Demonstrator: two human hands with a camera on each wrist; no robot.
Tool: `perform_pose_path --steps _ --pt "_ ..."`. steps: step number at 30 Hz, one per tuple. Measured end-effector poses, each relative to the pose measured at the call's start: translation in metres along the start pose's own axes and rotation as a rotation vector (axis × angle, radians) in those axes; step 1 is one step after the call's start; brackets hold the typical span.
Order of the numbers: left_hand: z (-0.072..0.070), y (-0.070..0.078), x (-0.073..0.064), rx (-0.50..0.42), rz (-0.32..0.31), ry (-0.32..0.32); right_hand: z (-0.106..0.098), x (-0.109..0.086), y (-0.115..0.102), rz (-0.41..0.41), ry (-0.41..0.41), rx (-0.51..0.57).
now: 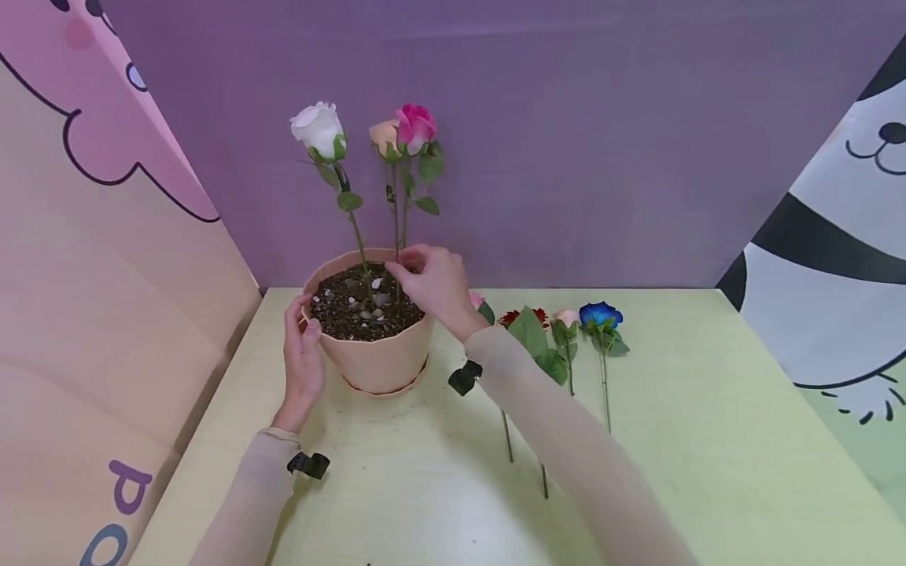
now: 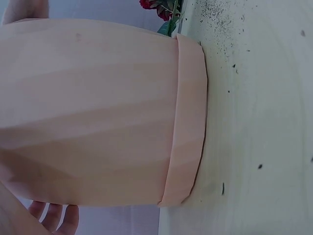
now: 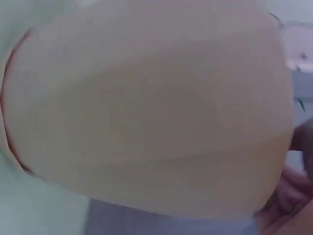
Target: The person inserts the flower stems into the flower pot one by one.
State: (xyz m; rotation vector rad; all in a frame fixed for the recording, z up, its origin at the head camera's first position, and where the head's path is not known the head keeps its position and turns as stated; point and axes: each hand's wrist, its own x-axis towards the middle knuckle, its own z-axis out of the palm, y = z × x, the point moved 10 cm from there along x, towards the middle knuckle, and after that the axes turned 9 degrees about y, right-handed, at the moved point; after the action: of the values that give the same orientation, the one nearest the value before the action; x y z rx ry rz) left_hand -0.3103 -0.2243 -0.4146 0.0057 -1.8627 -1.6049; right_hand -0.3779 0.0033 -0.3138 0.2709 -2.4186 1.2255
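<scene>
On the left of the counter [image 1: 679, 472], the left hand [image 1: 304, 369] curls round the pot [image 1: 382, 365], while the right hand [image 1: 440, 289] pinches a stem [image 1: 396, 212] low beneath the pink rose [image 1: 416, 128] and peach rose [image 1: 384, 137]. Straight downward pressure into the soil [image 1: 343, 318] should keep it unbent.

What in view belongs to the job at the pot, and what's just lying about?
In the job:
- pot, saucer, soil
- white rose, peach rose, pink rose
- left hand, right hand

Lying about (flowers may be waiting their turn):
- blue flower, red flower, pale pink flower, half-hidden pink flower
- crumbs
</scene>
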Motion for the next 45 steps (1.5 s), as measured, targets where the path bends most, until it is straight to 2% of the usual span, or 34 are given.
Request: perform_pose_path --steps 2,4,9,13,21,27,35,41,44,45 --pt "0.000 -0.002 -0.001 0.000 -0.003 0.001 0.008 0.000 -0.004 -0.005 -0.039 -0.148" --pt "0.001 -0.003 -0.002 -0.013 -0.009 -0.003 0.012 -0.001 -0.007 0.009 -0.070 -0.230" --pt "0.006 -0.005 -0.005 -0.012 -0.035 -0.014 0.017 -0.003 -0.001 0.083 -0.109 -0.330" --pt "0.005 -0.006 -0.005 -0.002 -0.029 -0.001 0.026 -0.004 -0.001 0.069 -0.178 -0.362" --pt "0.008 -0.003 -0.005 -0.007 -0.010 -0.034 0.025 -0.005 -0.001 0.015 -0.196 -0.326" --pt "0.005 -0.003 -0.004 -0.001 0.006 -0.020 0.017 -0.007 0.000 0.005 -0.169 -0.188" --pt "0.005 -0.004 -0.004 -0.006 -0.007 -0.032 0.010 -0.012 -0.005 -0.097 -0.179 -0.051" --pt "0.002 -0.003 -0.001 -0.005 0.008 -0.025 -0.002 -0.009 -0.017 -0.145 -0.122 0.090" --pt "0.001 -0.002 0.000 0.001 0.014 -0.020 -0.001 -0.007 -0.019 -0.160 -0.119 0.099" --pt "0.001 -0.002 0.000 0.003 0.015 -0.020 0.001 -0.007 -0.019 -0.172 -0.127 0.072"
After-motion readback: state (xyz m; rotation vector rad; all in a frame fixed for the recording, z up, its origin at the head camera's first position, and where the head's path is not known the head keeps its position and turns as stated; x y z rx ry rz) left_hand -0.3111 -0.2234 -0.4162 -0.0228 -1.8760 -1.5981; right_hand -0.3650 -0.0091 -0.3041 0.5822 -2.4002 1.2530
